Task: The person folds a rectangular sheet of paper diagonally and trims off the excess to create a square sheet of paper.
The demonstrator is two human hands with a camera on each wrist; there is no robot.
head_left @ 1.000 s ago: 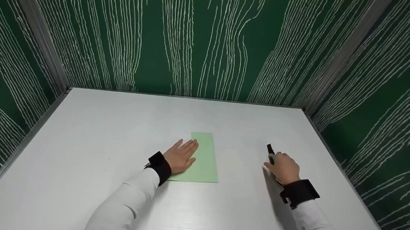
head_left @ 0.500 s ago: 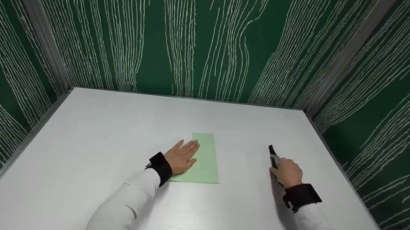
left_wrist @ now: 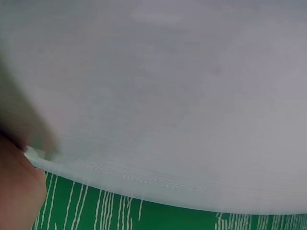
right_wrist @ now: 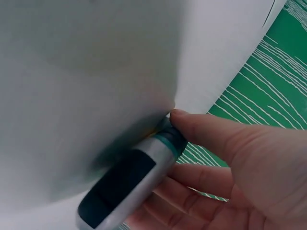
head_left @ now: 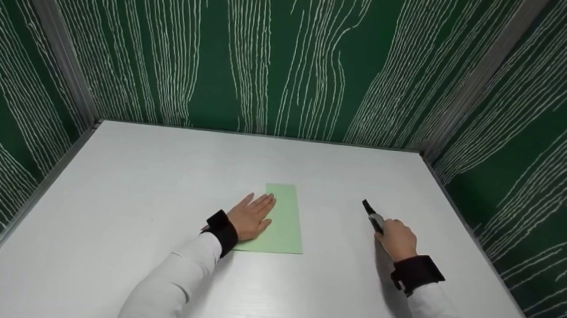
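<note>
Head view: left hand (head_left: pixel 249 220) lies flat on green paper (head_left: pixel 285 224), fingers straight, grasping nothing; right hand (head_left: pixel 397 239) grips grey-and-black tool (head_left: pixel 374 219) over white table (head_left: pixel 324 286), apart from paper.

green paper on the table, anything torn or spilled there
Nothing stands out: the green paper shows no tear, the white table around it no spill; the left hand covers part of the paper.
</note>
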